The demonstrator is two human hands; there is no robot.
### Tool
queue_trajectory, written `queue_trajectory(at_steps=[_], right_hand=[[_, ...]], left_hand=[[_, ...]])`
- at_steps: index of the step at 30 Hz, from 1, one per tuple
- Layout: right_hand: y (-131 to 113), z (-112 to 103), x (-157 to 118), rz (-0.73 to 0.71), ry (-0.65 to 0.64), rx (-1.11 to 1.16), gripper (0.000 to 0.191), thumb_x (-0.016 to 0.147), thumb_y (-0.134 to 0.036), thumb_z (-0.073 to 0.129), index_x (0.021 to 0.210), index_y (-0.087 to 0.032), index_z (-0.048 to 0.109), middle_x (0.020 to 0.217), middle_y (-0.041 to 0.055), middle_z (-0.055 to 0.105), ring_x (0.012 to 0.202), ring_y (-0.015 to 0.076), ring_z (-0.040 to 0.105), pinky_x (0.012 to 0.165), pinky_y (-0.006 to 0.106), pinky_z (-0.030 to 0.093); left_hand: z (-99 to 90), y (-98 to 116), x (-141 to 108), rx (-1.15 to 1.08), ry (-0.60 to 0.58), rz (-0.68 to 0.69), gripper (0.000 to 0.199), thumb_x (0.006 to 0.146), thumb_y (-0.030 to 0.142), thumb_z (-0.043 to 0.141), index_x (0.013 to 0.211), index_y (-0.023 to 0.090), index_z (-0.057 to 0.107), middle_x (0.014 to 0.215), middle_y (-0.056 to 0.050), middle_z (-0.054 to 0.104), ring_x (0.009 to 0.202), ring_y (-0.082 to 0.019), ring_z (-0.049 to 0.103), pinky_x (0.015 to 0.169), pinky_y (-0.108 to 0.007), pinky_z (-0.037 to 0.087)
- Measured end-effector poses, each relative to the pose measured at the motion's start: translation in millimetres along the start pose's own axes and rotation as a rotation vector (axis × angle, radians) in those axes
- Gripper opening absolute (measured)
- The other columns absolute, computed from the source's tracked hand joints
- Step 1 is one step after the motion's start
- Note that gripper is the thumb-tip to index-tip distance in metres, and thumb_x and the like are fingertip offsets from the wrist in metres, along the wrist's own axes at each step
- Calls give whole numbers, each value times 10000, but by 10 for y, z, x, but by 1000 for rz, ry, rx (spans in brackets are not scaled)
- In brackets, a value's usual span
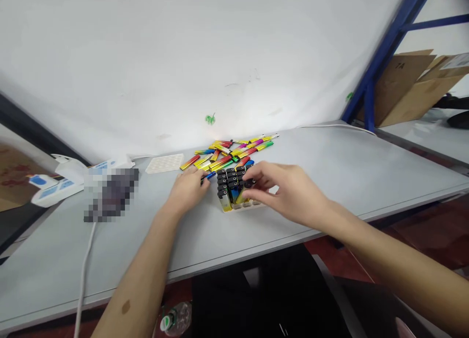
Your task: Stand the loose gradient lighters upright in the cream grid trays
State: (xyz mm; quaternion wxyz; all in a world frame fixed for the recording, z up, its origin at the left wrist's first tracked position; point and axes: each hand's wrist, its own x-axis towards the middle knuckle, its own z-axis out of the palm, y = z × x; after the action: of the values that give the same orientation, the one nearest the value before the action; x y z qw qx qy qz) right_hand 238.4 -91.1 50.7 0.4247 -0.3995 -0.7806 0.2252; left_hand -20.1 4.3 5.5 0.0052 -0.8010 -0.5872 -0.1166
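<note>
A pale tray [246, 206] stands on the table with rows of upright lighters [227, 181] in it, black tops upward, several holes showing along its near edge. My right hand [287, 189] pinches a yellowish lighter [242, 196] near its black top, at the tray's near rows. Whether that lighter's lower end sits in a hole is hard to see. Left of the tray, my left hand [188, 189] is closed round a blue lighter [209, 176], its end poking out by the thumb. Behind both hands spreads a loose pile of shiny coloured lighters [223, 158].
Another pale tray with hollows [164, 163] lies left of the pile. Further left are white and blue packaging [58, 184], a blurred-out object [113, 194] and a white cable [86, 269]. Cardboard boxes [410, 86] stand beyond a blue frame [388, 50]. A bottle [178, 318] is below the table edge.
</note>
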Motion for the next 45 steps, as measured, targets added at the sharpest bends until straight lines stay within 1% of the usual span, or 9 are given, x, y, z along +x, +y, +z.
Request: queue_trajectory(at_steps=[7,13,18,22,25,29,34,40,45], right_hand=[[106,302,-67,-63,-112,-371,161,915,-309,696,1063,-269,648,950,67,743,742,216,676,613,320,453],[27,302,-5,-163,-82,-693,113,993,-325,561,994,-263,656,818,46,681,613,166,549,495,310,208],[-76,256,44,-197,-99,-833,191,1023,-327,505,988,-248,676,870,38,638,556,118,433,493,295,170],[-105,267,45,-206,-149,-856,184,1016,-272,517,1037,-237,696,918,37,646,579,117,448,497,284,176],[-99,296,29,-218,-127,-842,214,1020,-273,511,1044,-246,721,893,28,661,584,120,473,496,290,199],[-79,237,102,-220,30,-712,279,1030,-337,490,989,-227,743,878,33,701,648,135,564,540,285,301],[31,16,506,-139,171,-487,242,1001,-310,525,977,-187,731,899,55,723,751,164,618,700,295,418],[303,28,1074,-11,-170,-279,275,891,-353,680,1090,-169,729,1007,80,736,921,219,661,794,338,474],[463,137,1204,24,-353,100,186,855,-320,719,984,-187,725,934,46,747,875,191,681,817,340,529]], left_hand=[[-40,37,-15,11,-4,-17,289,857,196,473,1041,176,695,1141,-149,692,1056,-310,641,865,-408,518],[-37,58,-19,-115,17,-25,270,868,207,477,1046,191,680,1078,-110,705,1008,-278,641,842,-371,519],[-44,98,-12,-229,59,-34,281,879,219,487,1075,199,688,1116,-97,718,1048,-287,643,958,-404,504],[-38,114,-9,-228,66,-30,280,889,223,490,1083,187,689,1136,-106,715,1076,-293,642,991,-415,498],[-38,129,-9,-225,64,-18,281,880,208,497,1080,180,692,1125,-108,721,1072,-297,642,988,-427,500],[-59,156,-19,-337,113,-13,297,873,216,526,1108,196,707,1093,-71,735,993,-254,658,956,-390,509],[-91,185,-37,-682,165,-59,384,903,315,566,1253,189,663,1046,-62,730,866,-201,665,851,-359,542],[-102,200,-40,-1018,174,17,396,897,359,629,1241,163,643,1138,-99,730,1038,-223,668,934,-380,547],[-80,207,-40,-1095,168,62,418,865,361,692,1239,177,659,1252,-106,712,1159,-243,656,1050,-416,513]])
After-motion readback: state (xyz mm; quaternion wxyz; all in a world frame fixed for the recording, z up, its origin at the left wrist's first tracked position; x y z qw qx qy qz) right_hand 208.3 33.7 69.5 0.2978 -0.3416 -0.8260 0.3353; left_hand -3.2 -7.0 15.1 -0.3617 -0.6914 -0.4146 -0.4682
